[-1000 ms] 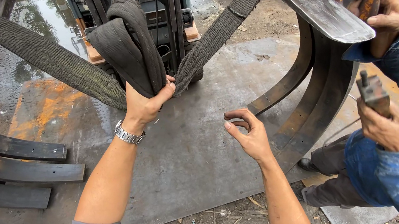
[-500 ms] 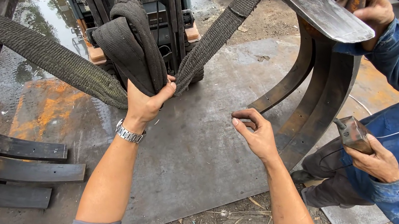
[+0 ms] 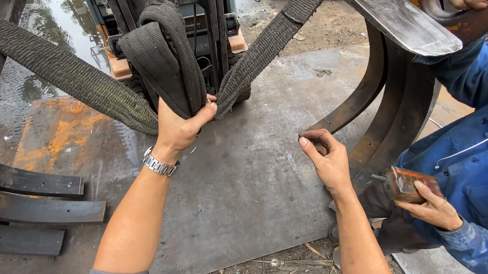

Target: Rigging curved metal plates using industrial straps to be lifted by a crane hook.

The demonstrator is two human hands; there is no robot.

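My left hand [image 3: 180, 127], with a metal watch on its wrist, grips a thick dark woven lifting sling [image 3: 163, 56] where its loops gather. One sling strand [image 3: 44, 64] runs off to the left, another [image 3: 270, 39] rises to the upper right. My right hand [image 3: 327, 158] hovers over a large grey steel plate [image 3: 238, 181], fingers loosely curled, holding nothing. Curved steel pieces [image 3: 388, 106] stand upright just past it.
A co-worker in a blue work suit [image 3: 487, 171] crouches at right, one hand holding a rusty orange tool [image 3: 406, 182]. A forklift mast [image 3: 205, 4] stands behind the sling. Curved steel strips [image 3: 18, 201] lie stacked at lower left. Wet ground lies beyond.
My right hand moved slightly right and its fingers curled in. The co-worker's hand with the tool dropped lower. My left hand kept its grip on the sling.
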